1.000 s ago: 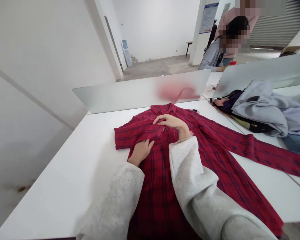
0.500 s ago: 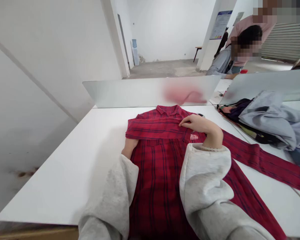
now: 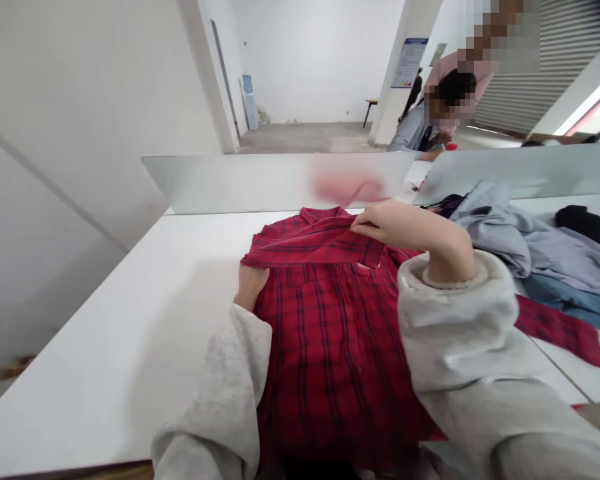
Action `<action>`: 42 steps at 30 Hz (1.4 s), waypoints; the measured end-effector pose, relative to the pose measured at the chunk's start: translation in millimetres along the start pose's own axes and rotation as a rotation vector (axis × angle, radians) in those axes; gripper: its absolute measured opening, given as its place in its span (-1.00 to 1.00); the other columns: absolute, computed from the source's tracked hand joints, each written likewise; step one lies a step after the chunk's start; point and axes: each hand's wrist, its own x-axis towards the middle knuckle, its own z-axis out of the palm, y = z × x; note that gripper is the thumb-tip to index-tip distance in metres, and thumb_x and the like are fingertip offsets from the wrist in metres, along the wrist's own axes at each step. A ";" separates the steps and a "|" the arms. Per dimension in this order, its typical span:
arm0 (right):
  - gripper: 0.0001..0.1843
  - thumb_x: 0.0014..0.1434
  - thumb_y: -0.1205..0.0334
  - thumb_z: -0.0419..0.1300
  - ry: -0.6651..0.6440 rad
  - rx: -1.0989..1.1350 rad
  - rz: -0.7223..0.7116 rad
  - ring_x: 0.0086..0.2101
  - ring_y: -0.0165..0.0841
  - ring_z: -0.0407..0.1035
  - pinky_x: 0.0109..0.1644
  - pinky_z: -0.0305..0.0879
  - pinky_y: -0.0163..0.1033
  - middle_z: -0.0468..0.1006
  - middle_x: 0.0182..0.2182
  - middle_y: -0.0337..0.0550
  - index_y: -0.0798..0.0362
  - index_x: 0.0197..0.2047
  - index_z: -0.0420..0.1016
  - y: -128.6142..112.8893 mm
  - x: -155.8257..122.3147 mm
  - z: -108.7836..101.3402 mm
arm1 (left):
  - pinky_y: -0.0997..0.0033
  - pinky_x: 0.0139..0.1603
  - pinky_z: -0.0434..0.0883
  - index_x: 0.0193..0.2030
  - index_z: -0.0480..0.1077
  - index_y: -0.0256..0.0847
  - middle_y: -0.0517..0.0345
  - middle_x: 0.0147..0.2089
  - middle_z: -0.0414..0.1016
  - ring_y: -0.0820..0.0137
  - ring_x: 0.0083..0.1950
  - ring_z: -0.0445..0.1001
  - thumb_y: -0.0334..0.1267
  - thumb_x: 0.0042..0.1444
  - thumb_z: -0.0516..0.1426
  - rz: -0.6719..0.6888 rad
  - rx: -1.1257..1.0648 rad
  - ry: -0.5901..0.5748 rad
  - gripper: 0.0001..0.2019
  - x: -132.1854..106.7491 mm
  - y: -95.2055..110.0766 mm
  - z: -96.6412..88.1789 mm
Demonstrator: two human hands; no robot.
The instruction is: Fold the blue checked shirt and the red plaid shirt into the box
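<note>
If the grip slips: red plaid shirt (image 3: 330, 347) falls open at twelve o'clock.
Right hand (image 3: 405, 230): pinching the fold.
Left hand (image 3: 249, 288): grip hidden, cannot tell.

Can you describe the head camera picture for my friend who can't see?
A right hand holds the folded-over top of a red plaid shirt on a white table, and a left hand touches its side. Grey-blue clothes lie nearby.

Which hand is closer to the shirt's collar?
The right hand is closer: its fingertips rest on the folded plaid cloth beside the collar. The left hand sits lower, at the side edge of the red shirt.
</note>
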 end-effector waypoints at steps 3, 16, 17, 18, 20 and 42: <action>-0.64 0.28 0.11 -0.02 -0.011 0.111 -0.042 -0.33 -0.35 0.42 -0.18 0.26 -0.23 0.58 -0.30 -0.15 0.05 -0.21 0.58 22.0 -22.8 3.9 | 0.20 0.14 0.31 -0.13 0.50 -0.29 -0.08 -0.05 0.56 0.15 0.03 0.47 -0.28 0.02 0.04 0.062 -0.037 -0.117 -0.68 1.1 -7.1 -10.9; -0.49 0.22 -0.05 0.01 -0.214 0.848 0.273 -0.46 -0.41 0.46 -0.25 0.42 -0.21 0.46 0.01 -0.02 0.04 0.13 0.38 12.5 -121.4 189.6 | 0.38 -0.30 0.32 -0.41 0.41 -0.18 0.11 -0.42 0.48 0.34 -0.37 0.43 -0.35 0.10 -0.14 -0.130 0.060 0.194 -0.70 -1.7 -7.7 -37.0; -0.49 0.22 -0.07 0.02 -0.165 0.830 0.268 -0.38 -0.37 0.47 -0.19 0.42 -0.18 0.47 0.01 -0.03 0.01 0.13 0.39 14.9 -123.2 189.7 | 0.36 -0.21 0.35 -0.35 0.43 -0.19 0.09 -0.34 0.52 0.33 -0.28 0.46 -0.34 0.12 -0.14 -0.051 0.067 0.161 -0.69 -1.1 -4.0 -34.2; -0.48 0.21 -0.08 0.02 -0.114 0.806 0.275 -0.31 -0.32 0.48 -0.13 0.40 -0.17 0.48 0.01 -0.04 -0.01 0.13 0.40 20.8 -126.0 188.1 | 0.34 -0.08 0.36 -0.27 0.45 -0.20 0.06 -0.23 0.54 0.32 -0.16 0.48 -0.32 0.15 -0.14 0.051 0.081 0.106 -0.67 -0.9 -0.5 -30.1; -0.49 0.21 -0.08 0.02 -0.004 0.735 0.349 -0.21 -0.25 0.47 -0.06 0.37 -0.14 0.51 -0.02 -0.04 -0.01 0.11 0.42 43.4 -137.1 183.9 | 0.22 0.20 0.23 -0.03 0.42 -0.24 -0.03 0.05 0.49 0.27 0.12 0.39 -0.26 0.22 -0.16 0.240 0.156 -0.038 -0.62 -1.9 4.6 -18.9; -0.34 0.13 -0.15 -0.10 0.232 0.028 1.589 -0.09 0.24 0.37 -0.23 0.18 0.22 0.45 -0.17 0.56 0.10 0.08 0.45 159.5 -335.0 240.2 | -0.04 0.41 -0.22 0.30 0.20 -0.06 0.00 0.35 0.17 0.14 0.42 -0.02 0.02 0.26 -0.04 0.787 -0.071 -0.608 -0.50 -106.1 169.4 36.8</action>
